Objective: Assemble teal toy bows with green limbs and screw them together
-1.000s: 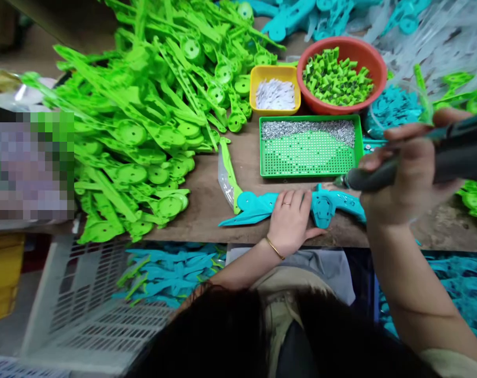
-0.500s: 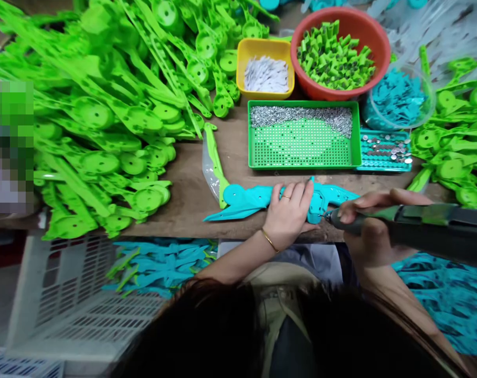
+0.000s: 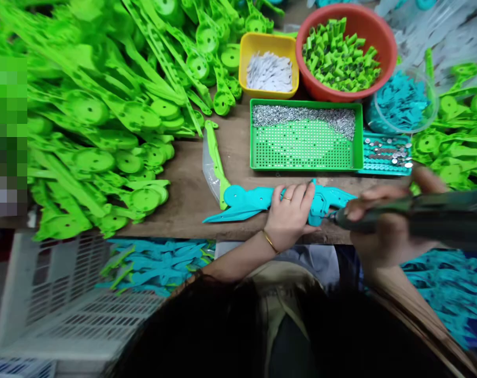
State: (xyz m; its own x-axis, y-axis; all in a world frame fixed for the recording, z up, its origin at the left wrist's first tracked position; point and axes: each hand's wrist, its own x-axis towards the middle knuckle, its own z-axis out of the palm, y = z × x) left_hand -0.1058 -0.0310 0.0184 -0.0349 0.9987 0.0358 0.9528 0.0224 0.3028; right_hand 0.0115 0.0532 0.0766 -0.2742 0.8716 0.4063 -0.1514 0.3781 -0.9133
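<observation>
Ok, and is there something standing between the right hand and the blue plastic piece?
Only the dark power tool that the right hand holds: its tip is at the blue piece, contact too blurred to confirm. Nothing else visible stands between them; the left hand lies on the piece, left of the tip.

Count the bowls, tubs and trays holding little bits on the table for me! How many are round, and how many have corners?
Round: 2 (red bowl, clear tub)
With corners: 3 (yellow dish, green tray, blue tray)
Total: 5
</observation>
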